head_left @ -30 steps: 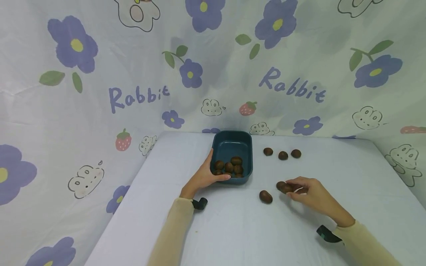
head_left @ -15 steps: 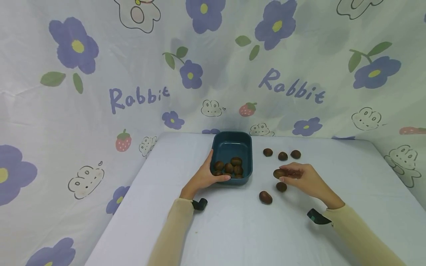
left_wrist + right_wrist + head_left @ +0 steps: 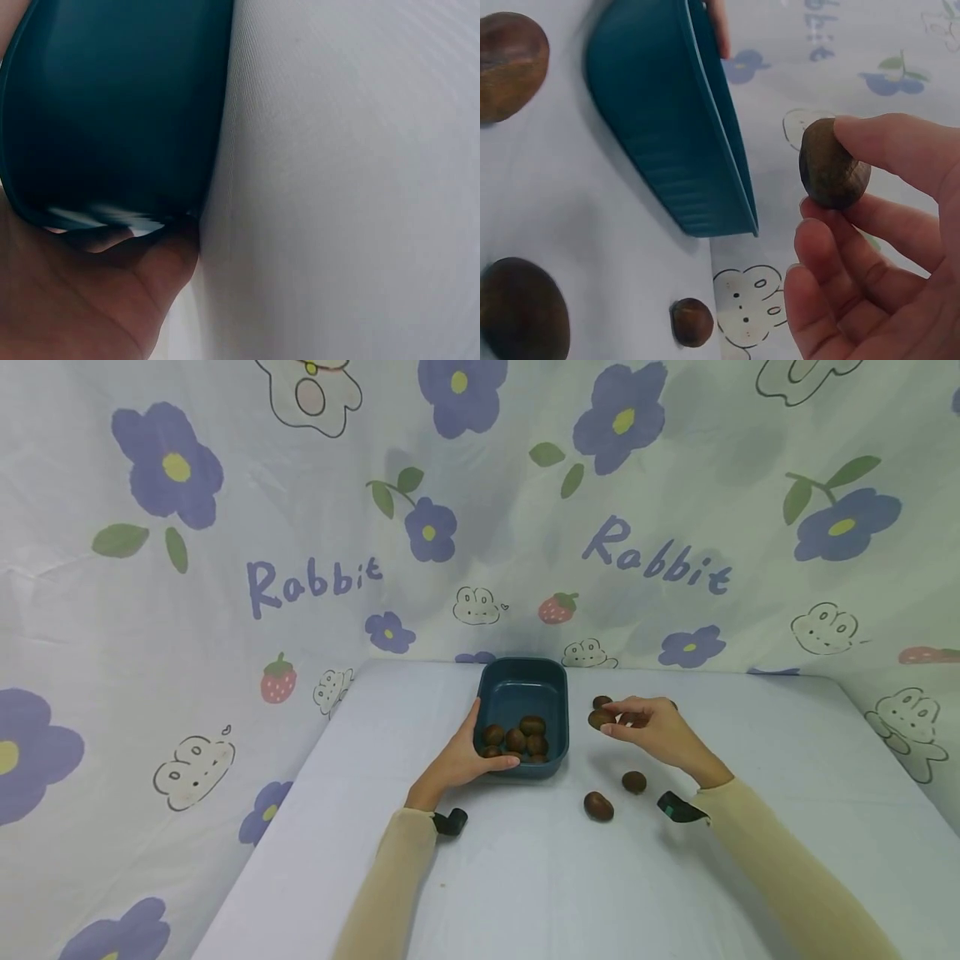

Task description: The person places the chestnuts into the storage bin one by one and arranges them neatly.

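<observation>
A brown chestnut (image 3: 601, 718) is pinched between the thumb and fingers of my right hand (image 3: 660, 735), raised to the right of a dark teal box (image 3: 522, 693). In the right wrist view the held chestnut (image 3: 832, 165) shows above the level of the box rim. My left hand (image 3: 456, 762) grips the box's near left corner, thumb along the near rim and fingers on the left side. The left wrist view shows the box wall (image 3: 120, 112) against that palm. Several chestnuts (image 3: 532, 725) lie in the near half of the box.
On the white table, one chestnut (image 3: 633, 782) and a larger one (image 3: 598, 807) lie in front of the right hand. Another chestnut (image 3: 602, 702) sits farther back; others there are mostly hidden behind the hand. A patterned cloth (image 3: 315, 510) hangs behind the table.
My right hand has lifted a chestnut from the table and carried it up and leftward towards the box. The left hand and box have stayed in place.
</observation>
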Demonstrator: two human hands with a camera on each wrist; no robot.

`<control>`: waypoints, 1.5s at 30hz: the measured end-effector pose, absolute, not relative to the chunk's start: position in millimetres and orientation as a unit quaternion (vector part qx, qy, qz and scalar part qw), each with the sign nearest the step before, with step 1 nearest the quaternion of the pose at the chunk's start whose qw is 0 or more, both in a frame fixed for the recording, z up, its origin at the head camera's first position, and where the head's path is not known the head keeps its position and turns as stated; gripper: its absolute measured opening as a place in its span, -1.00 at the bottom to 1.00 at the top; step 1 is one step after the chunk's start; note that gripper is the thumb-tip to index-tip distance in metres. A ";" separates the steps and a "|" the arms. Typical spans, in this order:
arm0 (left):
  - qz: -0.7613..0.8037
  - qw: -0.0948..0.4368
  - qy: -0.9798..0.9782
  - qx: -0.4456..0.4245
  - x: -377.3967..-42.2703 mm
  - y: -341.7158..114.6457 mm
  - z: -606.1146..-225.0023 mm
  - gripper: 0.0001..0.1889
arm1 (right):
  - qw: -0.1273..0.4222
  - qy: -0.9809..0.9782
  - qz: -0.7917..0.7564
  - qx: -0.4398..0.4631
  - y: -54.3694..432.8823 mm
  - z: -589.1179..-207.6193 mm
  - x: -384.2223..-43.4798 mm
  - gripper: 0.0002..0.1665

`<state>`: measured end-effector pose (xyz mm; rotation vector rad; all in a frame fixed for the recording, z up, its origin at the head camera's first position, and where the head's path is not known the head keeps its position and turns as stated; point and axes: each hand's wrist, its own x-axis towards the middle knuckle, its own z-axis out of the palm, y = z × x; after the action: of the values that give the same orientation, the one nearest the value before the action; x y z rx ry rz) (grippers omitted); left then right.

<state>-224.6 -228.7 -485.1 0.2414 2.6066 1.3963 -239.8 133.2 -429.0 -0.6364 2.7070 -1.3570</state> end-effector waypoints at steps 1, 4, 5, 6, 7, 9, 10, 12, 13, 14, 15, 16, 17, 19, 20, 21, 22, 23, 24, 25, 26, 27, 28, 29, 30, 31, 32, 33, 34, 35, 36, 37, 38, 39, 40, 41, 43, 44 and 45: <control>0.468 0.087 0.876 0.082 -224.5 -228.9 -485.3 0.49 | 0.024 0.874 -0.440 -0.205 130.7 -428.6 -242.4 -0.48; 0.467 0.088 0.876 0.084 -224.5 -229.3 -486.1 0.49 | 0.022 0.873 -0.440 -0.210 122.8 -427.5 -249.6 -0.48; 0.468 0.088 0.875 0.084 -224.6 -229.4 -486.4 0.49 | 0.020 0.872 -0.440 -0.212 120.1 -427.1 -251.8 -0.48; 0.469 0.088 0.875 0.084 -224.7 -229.5 -486.8 0.49 | 0.019 0.872 -0.440 -0.215 117.4 -426.7 -253.7 -0.48; 0.471 0.088 0.874 0.085 -224.9 -229.5 -487.0 0.49 | 0.018 0.871 -0.441 -0.217 114.9 -426.5 -255.6 -0.47; 0.473 0.087 0.873 0.087 -225.1 -229.5 -487.5 0.49 | 0.020 0.868 -0.445 -0.221 110.1 -426.1 -258.7 -0.46; 0.474 0.087 0.872 0.087 -225.4 -229.4 -487.7 0.49 | 0.020 0.866 -0.448 -0.222 107.9 -426.1 -260.2 -0.46; 0.475 0.086 0.871 0.088 -225.8 -229.4 -488.1 0.49 | 0.023 0.862 -0.455 -0.221 103.3 -426.0 -262.9 -0.46; 0.476 0.086 0.871 0.088 -226.0 -229.5 -488.2 0.49 | 0.024 0.861 -0.458 -0.220 101.2 -426.3 -264.2 -0.46; 0.477 0.086 0.870 0.088 -226.2 -229.6 -488.3 0.49 | 0.025 0.861 -0.459 -0.220 98.9 -426.7 -265.5 -0.46; 0.478 0.086 0.870 0.087 -226.4 -229.7 -488.5 0.49 | 0.025 0.860 -0.461 -0.219 96.7 -427.2 -266.8 -0.47; 0.478 0.086 0.870 0.086 -226.5 -229.8 -488.7 0.49 | 0.024 0.859 -0.461 -0.220 94.4 -427.7 -268.3 -0.48; 0.478 0.085 0.870 0.086 -226.5 -229.9 -488.8 0.49 | 0.022 0.859 -0.460 -0.222 92.2 -428.3 -269.7 -0.49; 0.477 0.085 0.871 0.086 -226.5 -230.1 -489.2 0.49 | 0.018 0.860 -0.458 -0.227 88.0 -429.7 -272.2 -0.53; 0.475 0.085 0.871 0.086 -226.4 -230.1 -489.4 0.49 | 0.015 0.860 -0.456 -0.229 85.9 -430.3 -273.3 -0.54; 0.474 0.085 0.872 0.087 -226.5 -230.1 -489.6 0.49 | 0.011 0.861 -0.454 -0.231 84.0 -431.1 -274.4 -0.56; 0.473 0.085 0.873 0.087 -226.6 -230.1 -489.7 0.49 | 0.008 0.862 -0.449 -0.235 82.2 -431.7 -275.2 -0.57; 0.472 0.085 0.873 0.087 -226.7 -230.0 -489.6 0.49 | 0.005 0.864 -0.446 -0.236 80.4 -432.2 -275.6 -0.58; 0.471 0.085 0.874 0.088 -226.8 -229.8 -489.5 0.49 | 0.002 0.866 -0.441 -0.236 78.4 -432.8 -276.0 -0.59; 0.471 0.085 0.874 0.088 -226.9 -229.7 -489.4 0.49 | -0.001 0.868 -0.436 -0.239 76.6 -433.3 -276.4 -0.60; 0.470 0.085 0.874 0.088 -227.0 -229.5 -489.1 0.49 | -0.005 0.871 -0.427 -0.242 74.7 -433.8 -276.6 -0.61; 0.471 0.085 0.874 0.088 -226.9 -229.4 -488.7 0.49 | -0.008 0.875 -0.419 -0.244 72.7 -434.4 -277.0 -0.62; 0.471 0.085 0.874 0.087 -226.7 -229.2 -488.2 0.50 | -0.008 0.877 -0.412 -0.246 70.6 -434.3 -276.8 -0.63; 0.471 0.085 0.873 0.087 -226.5 -229.1 -487.8 0.50 | -0.008 0.880 -0.405 -0.248 68.4 -434.5 -276.9 -0.64; 0.472 0.085 0.873 0.086 -226.3 -229.1 -487.5 0.50 | -0.009 0.883 -0.397 -0.251 66.2 -434.5 -277.1 -0.65; 0.472 0.085 0.873 0.086 -226.2 -229.2 -487.3 0.50 | -0.008 0.884 -0.391 -0.256 64.0 -434.2 -277.0 -0.65; 0.472 0.086 0.873 0.085 -226.0 -229.3 -487.2 0.50 | -0.005 0.887 -0.384 -0.257 61.6 -434.0 -277.0 -0.66; 0.473 0.086 0.873 0.085 -225.9 -229.4 -487.2 0.49 | -0.002 0.890 -0.375 -0.258 59.3 -433.7 -277.1 -0.66; 0.473 0.087 0.873 0.086 -225.8 -229.6 -487.3 0.49 | 0.002 0.894 -0.363 -0.262 57.0 -433.3 -277.1 -0.66; 0.473 0.086 0.872 0.086 -225.7 -229.9 -487.6 0.48 | 0.004 0.899 -0.349 -0.265 54.6 -433.3 -277.5 -0.66; 0.474 0.086 0.872 0.087 -225.7 -230.2 -488.0 0.48 | 0.008 0.905 -0.333 -0.267 52.3 -433.2 -277.5 -0.65; 0.474 0.086 0.872 0.087 -225.6 -230.4 -488.4 0.48 | 0.012 0.910 -0.317 -0.267 50.1 -433.5 -277.9 -0.64; 0.474 0.086 0.872 0.088 -225.6 -230.6 -488.7 0.47 | 0.015 0.916 -0.299 -0.267 48.0 -434.0 -278.4 -0.64; 0.475 0.085 0.872 0.088 -225.8 -230.8 -489.2 0.47 | 0.017 0.922 -0.282 -0.266 46.0 -434.2 -278.4 -0.63; 0.476 0.085 0.871 0.089 -226.0 -230.8 -489.6 0.47 | 0.019 0.926 -0.267 -0.265 44.2 -434.3 -278.2 -0.62; 0.476 0.084 0.871 0.089 -226.4 -230.8 -490.1 0.47 | 0.019 0.930 -0.253 -0.264 42.7 -434.4 -277.8 -0.62; 0.475 0.084 0.871 0.089 -227.0 -230.6 -490.6 0.47 | 0.014 0.938 -0.228 -0.261 40.3 -434.6 -277.0 -0.62; 0.475 0.083 0.872 0.089 -227.3 -230.4 -490.6 0.47 | 0.009 0.941 -0.215 -0.262 39.3 -434.1 -276.1 -0.62; 0.474 0.083 0.872 0.089 -227.4 -230.3 -490.6 0.47 | 0.005 0.943 -0.203 -0.263 38.3 -433.0 -274.6 -0.62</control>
<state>-227.4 -230.3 -490.6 0.2646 2.6043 1.4148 -274.6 38.3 -433.0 -0.8237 2.9540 -0.6353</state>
